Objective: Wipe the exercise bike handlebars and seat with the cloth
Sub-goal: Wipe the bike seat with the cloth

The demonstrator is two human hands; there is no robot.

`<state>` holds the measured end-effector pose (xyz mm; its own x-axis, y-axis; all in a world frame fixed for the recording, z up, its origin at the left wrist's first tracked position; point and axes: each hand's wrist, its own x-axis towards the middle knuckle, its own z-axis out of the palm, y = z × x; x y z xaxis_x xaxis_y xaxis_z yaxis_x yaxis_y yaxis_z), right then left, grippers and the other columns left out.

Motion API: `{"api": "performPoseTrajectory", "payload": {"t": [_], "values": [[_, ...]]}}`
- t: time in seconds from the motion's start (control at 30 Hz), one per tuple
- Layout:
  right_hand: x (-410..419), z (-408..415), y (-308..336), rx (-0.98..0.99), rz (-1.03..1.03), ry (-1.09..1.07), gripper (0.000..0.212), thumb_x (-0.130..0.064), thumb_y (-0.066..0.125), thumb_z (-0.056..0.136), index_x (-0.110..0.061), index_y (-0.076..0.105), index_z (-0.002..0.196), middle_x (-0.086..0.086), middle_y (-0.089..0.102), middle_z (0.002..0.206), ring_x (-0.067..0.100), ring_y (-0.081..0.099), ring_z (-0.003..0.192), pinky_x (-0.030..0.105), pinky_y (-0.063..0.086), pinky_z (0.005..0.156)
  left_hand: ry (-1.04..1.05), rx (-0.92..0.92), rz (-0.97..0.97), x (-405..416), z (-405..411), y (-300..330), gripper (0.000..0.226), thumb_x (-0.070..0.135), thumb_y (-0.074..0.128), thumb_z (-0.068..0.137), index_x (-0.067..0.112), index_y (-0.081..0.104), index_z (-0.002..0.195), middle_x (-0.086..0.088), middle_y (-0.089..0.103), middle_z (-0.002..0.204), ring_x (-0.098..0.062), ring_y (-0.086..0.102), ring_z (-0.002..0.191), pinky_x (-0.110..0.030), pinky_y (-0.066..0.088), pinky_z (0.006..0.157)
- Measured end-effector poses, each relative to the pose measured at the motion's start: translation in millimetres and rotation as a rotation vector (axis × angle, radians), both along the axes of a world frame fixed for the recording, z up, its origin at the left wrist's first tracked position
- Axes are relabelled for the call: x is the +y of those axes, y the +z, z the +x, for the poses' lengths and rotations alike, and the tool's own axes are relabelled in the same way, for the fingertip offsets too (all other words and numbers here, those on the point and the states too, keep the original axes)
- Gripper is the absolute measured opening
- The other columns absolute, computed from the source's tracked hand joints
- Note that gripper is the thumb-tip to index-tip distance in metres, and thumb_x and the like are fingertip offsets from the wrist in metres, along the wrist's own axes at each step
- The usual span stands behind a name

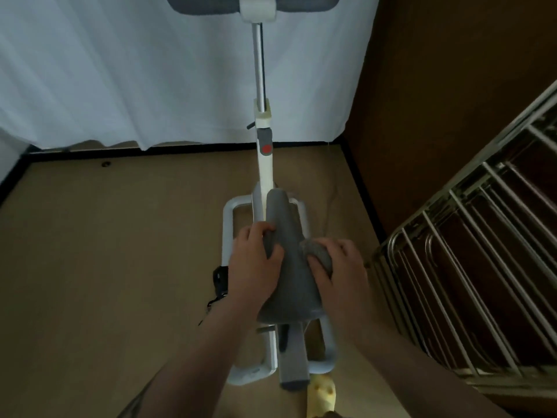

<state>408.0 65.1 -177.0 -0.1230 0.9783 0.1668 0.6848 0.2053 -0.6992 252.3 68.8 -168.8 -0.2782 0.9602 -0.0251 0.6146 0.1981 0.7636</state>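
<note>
The grey bike seat [289, 267] lies below me in the head view, nose pointing away. My left hand [253, 260] grips its left edge, fingers curled over the side. My right hand [337, 267] holds a bunched grey cloth [318, 254] pressed on the seat's right side. The grey padded handlebars [199, 3] sit at the top edge, joined by a white hub [258, 9] on a metal post.
The bike's white frame [265, 173] and base loops [230, 230] stand on a tan floor. A white curtain [120, 70] hangs behind. A metal rack [470, 251] leans close on the right beside a brown wall. A yellow slipper [321, 393] shows near the bottom edge.
</note>
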Motion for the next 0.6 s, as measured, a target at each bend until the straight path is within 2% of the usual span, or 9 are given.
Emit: {"api": "performPoseTrajectory", "payload": {"t": [0.07,0.13,0.23,0.3,0.37,0.47,0.6], "values": [[27.1,-2.4,2.6,0.02,-0.094,0.113,0.02,-0.04,0.052,0.094,-0.035,0.053,0.114,-0.011,0.045,0.108,0.003,0.047,0.095,0.011,0.036,0.077,0.031,-0.003,0.008,10.7,1.3,-2.1,0.021,0.026,0.055,0.091,0.027,0.05,0.112,0.004,0.056,0.11,-0.018,0.055,0.097,-0.036,0.047,0.084],[59.2,-12.2,1.9,0.065,-0.172,0.147,0.023,-0.04,0.049,0.096,-0.034,0.05,0.118,-0.008,0.046,0.11,0.007,0.05,0.098,0.019,0.041,0.082,0.074,-0.005,0.002,19.6,2.4,-5.8,0.021,0.029,0.053,0.092,0.024,0.05,0.112,0.004,0.058,0.111,-0.017,0.056,0.096,-0.035,0.047,0.083],[100.6,-35.5,-8.0,0.031,-0.166,0.095,0.041,-0.043,0.043,0.097,-0.027,0.04,0.135,-0.006,0.043,0.108,0.009,0.047,0.097,0.024,0.038,0.083,0.124,0.004,-0.004,24.9,2.6,-12.0,0.025,0.033,0.053,0.091,0.023,0.052,0.114,0.004,0.057,0.11,-0.016,0.056,0.092,-0.033,0.046,0.081],[120.8,-44.5,-13.6,-0.038,-0.187,0.03,0.049,-0.049,0.037,0.096,-0.03,0.032,0.141,-0.003,0.038,0.107,0.012,0.044,0.096,0.028,0.038,0.081,0.14,-0.008,0.001,23.0,2.9,-13.9,0.024,0.034,0.053,0.091,0.025,0.054,0.113,0.006,0.059,0.109,-0.014,0.057,0.09,-0.033,0.047,0.08],[125.2,-47.2,-15.1,-0.065,-0.208,0.016,0.045,-0.049,0.037,0.096,-0.031,0.035,0.137,-0.002,0.035,0.108,0.014,0.045,0.096,0.03,0.042,0.08,0.162,-0.017,0.0,19.7,1.8,-14.1,0.023,0.034,0.052,0.092,0.026,0.056,0.113,0.009,0.061,0.108,-0.008,0.058,0.087,-0.029,0.047,0.077],[105.2,-43.4,-6.1,-0.061,-0.079,0.111,0.03,-0.038,0.045,0.097,-0.027,0.047,0.125,-0.001,0.042,0.113,0.014,0.048,0.1,0.026,0.043,0.082,0.201,-0.059,-0.003,15.9,1.3,-14.3,0.021,0.029,0.049,0.093,0.027,0.061,0.111,0.011,0.063,0.106,-0.002,0.058,0.086,-0.023,0.044,0.074],[67.4,-26.0,7.5,-0.073,0.018,0.342,0.028,-0.028,0.053,0.095,-0.03,0.056,0.123,-0.007,0.044,0.115,0.008,0.045,0.102,0.02,0.041,0.088,0.166,-0.053,0.011,10.2,2.4,-10.5,0.023,0.022,0.049,0.094,0.026,0.06,0.114,0.008,0.064,0.107,-0.008,0.058,0.093,-0.027,0.046,0.079]]}}
